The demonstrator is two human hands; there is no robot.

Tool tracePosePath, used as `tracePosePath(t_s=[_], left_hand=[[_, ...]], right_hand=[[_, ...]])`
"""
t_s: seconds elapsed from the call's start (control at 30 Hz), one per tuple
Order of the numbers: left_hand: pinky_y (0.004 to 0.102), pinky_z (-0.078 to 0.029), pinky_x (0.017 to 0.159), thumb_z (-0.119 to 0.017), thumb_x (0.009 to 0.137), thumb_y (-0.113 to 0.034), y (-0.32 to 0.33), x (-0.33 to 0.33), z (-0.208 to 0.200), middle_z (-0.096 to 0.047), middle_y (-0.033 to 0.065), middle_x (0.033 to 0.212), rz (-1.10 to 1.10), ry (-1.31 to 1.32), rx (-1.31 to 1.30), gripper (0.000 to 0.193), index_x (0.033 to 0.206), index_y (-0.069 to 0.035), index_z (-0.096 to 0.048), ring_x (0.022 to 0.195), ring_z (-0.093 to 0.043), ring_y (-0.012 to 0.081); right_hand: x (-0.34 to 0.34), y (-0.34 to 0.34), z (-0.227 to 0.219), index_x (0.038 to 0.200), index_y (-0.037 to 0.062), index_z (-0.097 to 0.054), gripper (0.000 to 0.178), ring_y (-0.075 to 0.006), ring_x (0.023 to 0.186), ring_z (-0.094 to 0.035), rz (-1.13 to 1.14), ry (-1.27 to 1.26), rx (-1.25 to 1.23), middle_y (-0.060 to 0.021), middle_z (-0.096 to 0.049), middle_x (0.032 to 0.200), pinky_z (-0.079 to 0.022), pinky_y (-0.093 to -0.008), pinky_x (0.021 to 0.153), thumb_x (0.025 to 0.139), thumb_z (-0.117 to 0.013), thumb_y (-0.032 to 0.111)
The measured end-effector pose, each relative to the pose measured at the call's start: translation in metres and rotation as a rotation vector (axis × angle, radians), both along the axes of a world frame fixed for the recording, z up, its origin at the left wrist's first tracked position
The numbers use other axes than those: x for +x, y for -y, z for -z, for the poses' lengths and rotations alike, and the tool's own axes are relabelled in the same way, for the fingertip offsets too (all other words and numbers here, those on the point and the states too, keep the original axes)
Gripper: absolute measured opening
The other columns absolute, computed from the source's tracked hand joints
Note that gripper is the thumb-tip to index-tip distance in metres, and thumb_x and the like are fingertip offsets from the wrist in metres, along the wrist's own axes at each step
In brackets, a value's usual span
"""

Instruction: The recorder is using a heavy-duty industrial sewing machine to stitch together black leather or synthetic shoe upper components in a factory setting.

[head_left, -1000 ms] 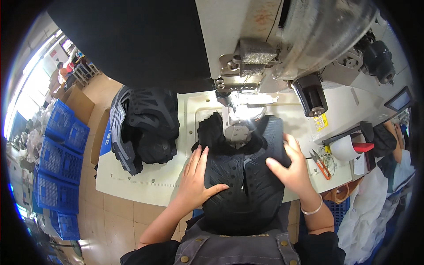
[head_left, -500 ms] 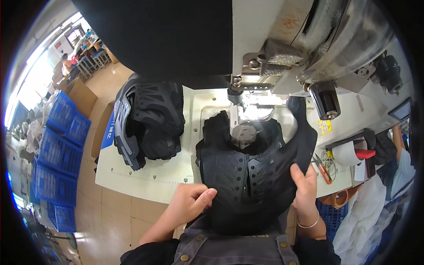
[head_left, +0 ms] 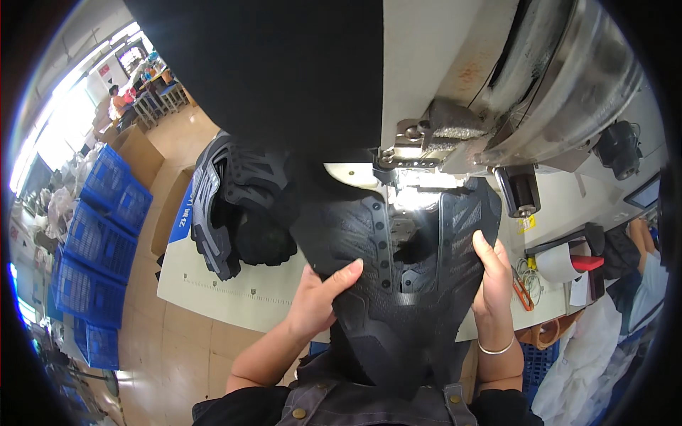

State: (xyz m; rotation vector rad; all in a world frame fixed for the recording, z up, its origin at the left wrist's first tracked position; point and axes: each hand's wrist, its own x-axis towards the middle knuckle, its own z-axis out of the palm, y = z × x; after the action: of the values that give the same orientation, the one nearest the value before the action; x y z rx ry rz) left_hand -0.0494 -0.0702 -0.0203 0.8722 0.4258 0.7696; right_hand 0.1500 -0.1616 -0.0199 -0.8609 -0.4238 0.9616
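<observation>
A flat, black shoe upper with rows of eyelets and a textured surface is spread open between my hands. My left hand grips its left edge, thumb on top and fingers underneath. On the opposite edge my right hand closes in the same way, a thin bracelet at the wrist. The far part of the upper lies on the machine bed, close to the lit needle area of a sewing machine. Nearer me, the toe end hangs toward my apron.
Grey and black shoe uppers are piled left on the pale table. Orange-handled snips lie at right beside coiled thread. Blue crates stand on the floor at left. White cloth hangs at the right. Another person sits far off.
My left hand, earlier in a loose fist at the upper's near left side, now grips its edge. The upper has been opened out flatter, its eyelet rows wider apart.
</observation>
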Motion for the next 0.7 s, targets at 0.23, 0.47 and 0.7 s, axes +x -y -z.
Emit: tracePosePath(t_s=[0.23, 0.47, 0.7], left_hand=[[0.0269, -0.049, 0.072, -0.053, 0.084, -0.004, -0.025, 0.018, -0.011, -0.059, 0.0069, 0.093, 0.059, -0.042, 0.115, 0.018, 0.102, 0.001, -0.053, 0.082, -0.058, 0.0131], [0.0253, -0.048, 0.071, -0.055, 0.084, -0.004, -0.026, 0.023, -0.013, -0.060, 0.0057, 0.091, 0.067, -0.035, 0.150, 0.018, 0.101, 0.002, -0.054, 0.080, -0.058, 0.0119], [0.0244, -0.048, 0.070, -0.055, 0.084, -0.004, -0.026, 0.022, -0.018, -0.060, 0.0053, 0.089, 0.038, -0.101, 0.205, 0.017, 0.099, 0.002, -0.055, 0.078, -0.058, 0.0106]], right_hand=[[0.010, -0.012, -0.004, 0.107, -0.0031, -0.048, 0.024, -0.0198, 0.079, -0.061, -0.051, -0.006, 0.052, -0.0124, -0.060, 0.094, -0.051, -0.0302, 0.071, 0.086, -0.045, 0.008], [0.001, 0.003, -0.003, 0.112, -0.0043, -0.044, 0.031, -0.0171, 0.083, -0.059, -0.004, 0.162, 0.125, -0.0125, -0.058, 0.098, -0.050, -0.0286, 0.075, 0.082, -0.049, 0.002], [-0.003, 0.016, 0.003, 0.114, -0.0027, -0.045, 0.034, -0.0122, 0.090, -0.055, 0.014, 0.297, 0.111, -0.0085, -0.057, 0.102, -0.043, -0.0250, 0.081, 0.082, -0.054, 0.003]])
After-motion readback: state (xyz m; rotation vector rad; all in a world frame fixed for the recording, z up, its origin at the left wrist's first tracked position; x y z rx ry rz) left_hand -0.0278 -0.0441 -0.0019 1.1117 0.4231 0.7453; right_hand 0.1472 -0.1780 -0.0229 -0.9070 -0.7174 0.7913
